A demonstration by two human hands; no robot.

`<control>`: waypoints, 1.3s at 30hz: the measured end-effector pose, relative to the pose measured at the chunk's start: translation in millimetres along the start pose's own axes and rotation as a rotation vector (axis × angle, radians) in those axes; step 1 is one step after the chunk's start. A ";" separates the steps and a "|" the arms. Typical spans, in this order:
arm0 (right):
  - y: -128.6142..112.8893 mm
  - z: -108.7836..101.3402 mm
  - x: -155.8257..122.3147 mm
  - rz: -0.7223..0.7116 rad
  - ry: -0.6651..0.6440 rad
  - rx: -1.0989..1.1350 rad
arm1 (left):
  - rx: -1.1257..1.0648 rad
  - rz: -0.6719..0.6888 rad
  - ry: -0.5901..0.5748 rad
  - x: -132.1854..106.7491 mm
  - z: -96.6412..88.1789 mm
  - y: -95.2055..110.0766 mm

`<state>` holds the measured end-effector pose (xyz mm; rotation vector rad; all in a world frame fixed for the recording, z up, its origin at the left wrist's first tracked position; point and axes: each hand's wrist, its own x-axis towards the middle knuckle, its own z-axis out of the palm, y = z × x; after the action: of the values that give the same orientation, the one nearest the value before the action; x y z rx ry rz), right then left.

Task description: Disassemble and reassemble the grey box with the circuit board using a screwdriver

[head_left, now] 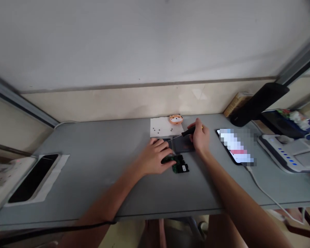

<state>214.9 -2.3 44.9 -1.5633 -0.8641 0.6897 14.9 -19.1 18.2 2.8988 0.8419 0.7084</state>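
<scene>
My left hand (155, 156) rests on the grey table, fingers curled over a small green circuit board (179, 164). My right hand (200, 137) grips a black-handled screwdriver (188, 131); its thin shaft points left towards the area by my left fingers. A dark flat device (183, 144) lies between the two hands. Behind them lies a white sheet (161, 126) with several tiny dark screws on it. An orange animal-shaped item (176, 119) sits at the sheet's far edge.
A lit phone (235, 146) with a white cable lies right of my right hand. A black lamp head (259, 103) and a white device (286, 151) stand at far right. A dark phone (33, 177) lies on white paper at left.
</scene>
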 end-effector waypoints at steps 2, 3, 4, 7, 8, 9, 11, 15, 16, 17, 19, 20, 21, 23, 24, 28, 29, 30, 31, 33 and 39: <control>-0.8 -0.2 -0.1 -0.001 -0.001 0.009 | -0.003 -0.084 0.046 0.1 -5.2 -6.2; -1.3 -0.4 -0.1 0.002 -0.003 0.015 | 0.001 -0.138 0.075 -0.1 -7.5 -10.4; -1.8 -0.6 -0.2 0.010 -0.003 0.020 | 0.005 -0.197 0.103 -0.6 -9.3 -15.2; -2.9 -1.3 -0.3 0.038 -0.011 0.029 | 0.000 -0.390 0.133 -3.7 -10.4 -30.9; -2.9 -1.5 -0.2 0.039 -0.013 0.029 | -0.006 -0.442 0.122 -5.1 -9.5 -35.7; -2.8 -1.7 0.0 0.037 -0.017 0.026 | -0.010 -0.478 0.109 -6.5 -8.1 -40.0; -2.3 -1.9 0.5 0.026 -0.016 0.015 | -0.013 -0.514 0.084 -8.7 -5.2 -46.1; -2.0 -1.9 0.5 0.021 -0.011 0.004 | -0.013 -0.530 0.046 -9.5 -3.0 -49.4; -2.2 -2.0 0.3 0.035 -0.018 0.010 | -0.013 -0.528 0.038 -9.2 -3.4 -49.0; -2.4 -2.0 0.0 0.053 -0.025 0.016 | -0.015 -0.524 0.031 -8.7 -4.0 -48.4; -2.7 -1.9 -0.2 0.073 -0.026 0.025 | -0.023 -0.508 0.014 -8.0 -5.2 -47.2; -2.6 -1.8 -0.2 0.065 -0.023 0.024 | -0.028 -0.499 0.006 -7.9 -5.6 -46.8; -2.4 -1.6 -0.1 0.051 -0.015 0.019 | -0.032 -0.491 0.001 -7.9 -5.7 -46.7; -1.7 -1.0 0.0 0.025 -0.004 0.011 | -0.035 -0.483 -0.004 -8.3 -4.9 -47.1; -1.3 -0.7 0.0 0.021 -0.001 0.007 | -0.035 -0.484 -0.003 -8.7 -4.2 -47.6; -0.3 0.3 -1.0 0.044 0.007 -0.012 | -0.032 -0.496 0.002 -10.0 -0.8 -49.5; -0.2 0.5 -1.4 0.048 0.009 -0.018 | -0.033 -0.500 0.004 -10.2 -0.3 -49.7; 0.0 0.6 -1.7 0.047 0.013 -0.022 | -0.034 -0.504 0.006 -10.3 0.0 -49.7; 0.1 0.8 -1.9 0.046 0.015 -0.026 | -0.037 -0.507 0.007 -10.3 0.0 -49.6; 0.2 1.2 -2.3 0.038 0.022 -0.032 | -0.043 -0.514 0.011 -10.2 -0.2 -49.0; -1.8 2.0 -2.7 0.089 0.010 -0.004 | -0.059 -0.526 0.020 -9.9 -0.5 -47.4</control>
<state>211.5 -3.4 46.3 -1.6154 -0.7931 0.7433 -16.3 16.1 6.8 2.4442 1.4704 0.6849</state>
